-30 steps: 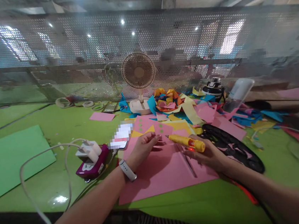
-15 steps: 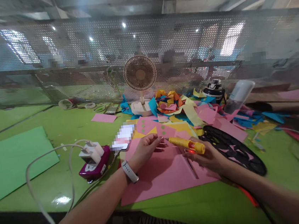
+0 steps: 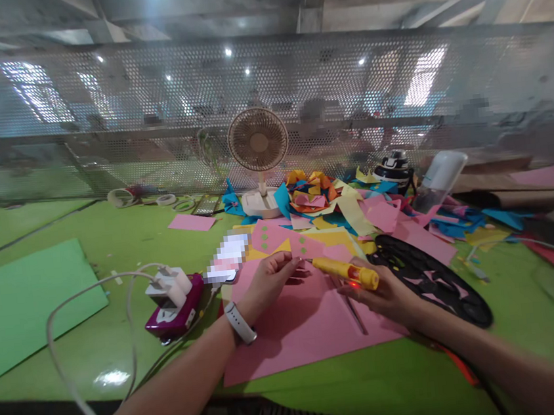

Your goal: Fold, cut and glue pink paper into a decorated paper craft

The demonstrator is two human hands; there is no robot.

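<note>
My right hand [image 3: 389, 291] grips a yellow pen-shaped glue gun [image 3: 346, 271] with a small red light, its tip pointing left toward my left hand. My left hand [image 3: 269, 278], with a white watch on the wrist, pinches a small pink paper piece [image 3: 298, 273] right at the gun's tip. Both hands hover over a large pink paper sheet [image 3: 304, 323] lying on the green table [image 3: 113, 251].
A purple power strip [image 3: 176, 308] with white plugs and cables sits to the left. A small desk fan [image 3: 258, 150] stands behind a heap of coloured paper scraps [image 3: 325, 196]. A black cut-out sheet [image 3: 427, 277] lies right; a green sheet [image 3: 24, 300] far left. Mesh screen behind.
The hands stay together at the same spot; the glue gun tip has edged slightly nearer my left fingers. The view shifted a little.
</note>
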